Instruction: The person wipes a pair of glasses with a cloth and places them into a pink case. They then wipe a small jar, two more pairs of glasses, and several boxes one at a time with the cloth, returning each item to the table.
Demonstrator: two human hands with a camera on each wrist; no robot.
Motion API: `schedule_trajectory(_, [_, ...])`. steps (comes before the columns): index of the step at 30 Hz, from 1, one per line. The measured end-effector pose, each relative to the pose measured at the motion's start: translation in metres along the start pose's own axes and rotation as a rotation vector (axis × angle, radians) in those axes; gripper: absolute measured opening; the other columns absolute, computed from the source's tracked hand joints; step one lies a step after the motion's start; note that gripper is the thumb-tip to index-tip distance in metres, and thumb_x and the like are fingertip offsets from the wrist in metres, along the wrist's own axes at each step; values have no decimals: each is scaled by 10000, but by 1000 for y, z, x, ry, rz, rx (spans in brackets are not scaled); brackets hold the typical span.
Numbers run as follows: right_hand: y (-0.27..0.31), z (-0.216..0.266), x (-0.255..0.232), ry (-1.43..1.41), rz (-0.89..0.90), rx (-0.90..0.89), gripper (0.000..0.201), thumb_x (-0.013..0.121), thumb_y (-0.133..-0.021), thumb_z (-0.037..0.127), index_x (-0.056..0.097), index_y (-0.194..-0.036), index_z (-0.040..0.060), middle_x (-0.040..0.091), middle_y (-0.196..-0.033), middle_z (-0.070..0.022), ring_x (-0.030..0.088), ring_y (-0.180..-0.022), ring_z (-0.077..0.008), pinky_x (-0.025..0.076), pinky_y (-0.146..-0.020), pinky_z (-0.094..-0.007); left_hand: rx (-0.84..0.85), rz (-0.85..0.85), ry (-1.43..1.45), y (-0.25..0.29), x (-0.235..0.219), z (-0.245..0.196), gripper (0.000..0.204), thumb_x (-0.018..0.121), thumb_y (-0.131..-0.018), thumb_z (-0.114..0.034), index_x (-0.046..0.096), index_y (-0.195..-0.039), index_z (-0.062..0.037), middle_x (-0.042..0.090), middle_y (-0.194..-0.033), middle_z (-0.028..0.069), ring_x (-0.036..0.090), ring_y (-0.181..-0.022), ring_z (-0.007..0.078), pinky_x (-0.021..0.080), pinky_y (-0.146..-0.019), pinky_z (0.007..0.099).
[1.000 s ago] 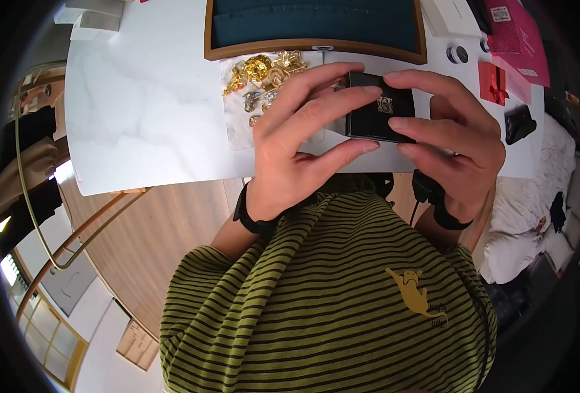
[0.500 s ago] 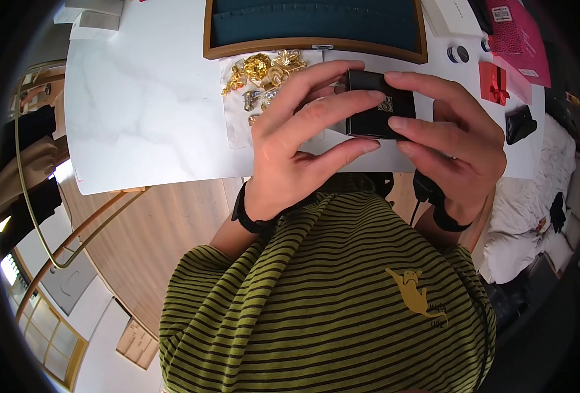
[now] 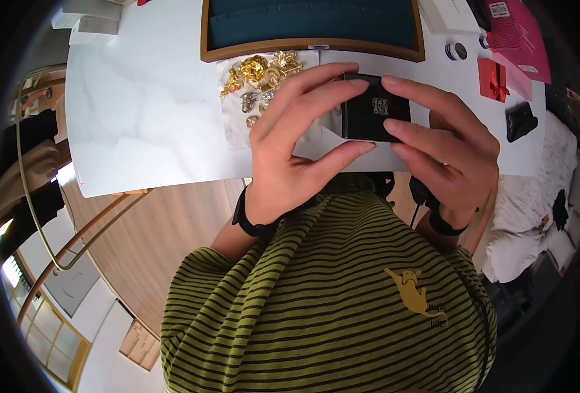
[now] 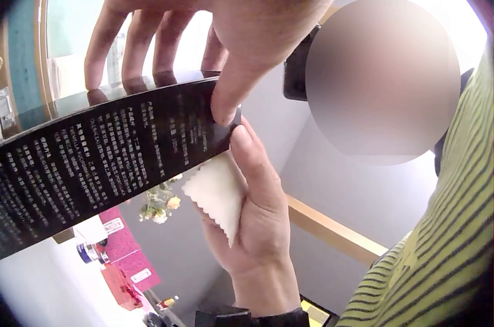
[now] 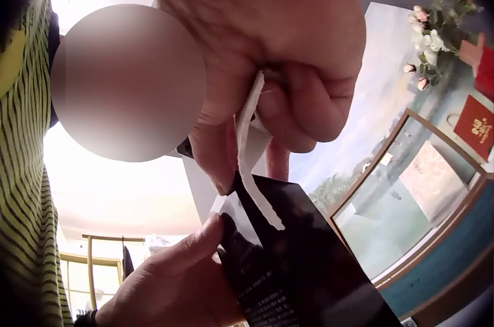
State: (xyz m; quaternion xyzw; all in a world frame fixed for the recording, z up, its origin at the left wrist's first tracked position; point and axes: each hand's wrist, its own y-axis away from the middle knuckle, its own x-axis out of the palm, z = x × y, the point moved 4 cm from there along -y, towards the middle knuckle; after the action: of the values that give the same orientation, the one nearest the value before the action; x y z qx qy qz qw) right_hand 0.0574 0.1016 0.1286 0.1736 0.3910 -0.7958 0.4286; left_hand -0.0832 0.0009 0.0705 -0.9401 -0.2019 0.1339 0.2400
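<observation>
A small black box (image 3: 375,108) with a silvery emblem on its face is held up over the table by both hands. My left hand (image 3: 283,154) grips its left side, fingers along the far edge and thumb at the near edge. My right hand (image 3: 450,141) pinches the opposite side between thumb and fingers. Tucked in the curled fingers of that hand is a cream cloth with a zigzag edge (image 4: 216,192), also seen edge-on in the right wrist view. Small white print covers the box side facing the left wrist camera.
Beyond the hands lies a wooden case (image 3: 313,50) with a dark teal lining. Gold and silver jewellery (image 3: 254,69) is heaped on a pale cloth (image 3: 237,134), partly behind the left hand. To the right are a red gift box (image 3: 491,82), a round tin (image 3: 455,51) and a black pouch (image 3: 519,123).
The fingers of my left hand have drawn back leftward across the box face, uncovering its emblem. My right hand keeps its hold.
</observation>
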Motion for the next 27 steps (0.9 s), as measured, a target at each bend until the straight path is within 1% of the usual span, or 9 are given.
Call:
schedule_trajectory(1, [-2, 2, -1, -2, -2, 106, 320, 738, -632, -59, 695, -942, 8, 643, -1079, -194, 552, -634, -105, 415, -510, -204, -60, -30, 67, 2, 0, 2, 602, 806, -646, -1, 511, -1170, 23, 542, -1218, 244, 577, -1098, 305, 488, -918, 391])
schedule_trajectory(3, [-4, -2, 1, -6, -4, 208, 286, 743, -646, -43, 707, -926, -1, 656, -1043, -167, 662, -713, -154, 528, -572, -214, -120, -62, 131, 5, 1, 6, 631, 807, -651, 8, 467, -1183, 11, 537, -1223, 253, 570, -1114, 308, 481, -928, 396])
schedule_trajectory(7, [-3, -12, 1, -204, -205, 86, 277, 691, -709, -42, 673, -985, -29, 677, -986, -140, 654, -820, -195, 516, -665, -247, -81, -80, 185, 5, 2, 5, 615, 819, -634, 20, 447, -1121, -19, 540, -1220, 265, 546, -1157, 340, 453, -952, 410])
schedule_trajectory(9, [-1, -15, -2, -184, -163, 155, 246, 565, -871, 69, 606, -1050, -94, 650, -1000, -232, 650, -902, -267, 515, -788, -323, -80, -57, 170, 5, 2, 3, 609, 825, -622, 25, 454, -1103, -21, 542, -1218, 267, 534, -1173, 352, 445, -955, 415])
schedule_trajectory(12, [-5, -16, -1, -183, -183, 184, 268, 542, -883, 81, 597, -1064, -108, 656, -978, -223, 648, -908, -268, 503, -817, -328, -66, -34, 95, 3, 1, -1, 585, 833, -643, -43, 475, -1105, -16, 515, -1242, 272, 545, -1145, 355, 430, -964, 419])
schedule_trajectory(15, [-5, -15, -3, -144, -188, 197, 269, 535, -880, 76, 598, -1066, -109, 655, -987, -225, 645, -916, -268, 497, -830, -328, 152, -236, -244, -2, -19, -20, 421, 809, -705, -194, 577, -1016, -29, 614, -1059, 172, 625, -864, 255, 500, -809, 319])
schedule_trajectory(17, [-5, -16, -2, -132, -179, 194, 270, 535, -878, 71, 597, -1067, -110, 654, -994, -226, 643, -922, -268, 494, -837, -329, 284, -29, 13, 3, -31, -47, 423, 770, -745, -226, 553, -1045, -20, 560, -1055, 155, 587, -860, 260, 497, -780, 339])
schedule_trajectory(20, [-4, -19, 1, -178, -189, 123, 262, 535, -876, 58, 599, -1068, -109, 653, -999, -229, 640, -930, -269, 492, -841, -329, 345, 89, 509, 9, -23, -81, 416, 766, -748, -231, 554, -1040, -25, 556, -1049, 150, 581, -861, 258, 494, -782, 345])
schedule_trajectory(27, [-5, -12, 0, -144, -171, 153, 244, 562, -858, 32, 605, -1049, -114, 655, -988, -229, 642, -920, -265, 498, -832, -327, 321, 3, 1037, 8, -11, -126, 398, 756, -754, -241, 555, -1030, -35, 545, -1033, 139, 569, -862, 254, 486, -787, 360])
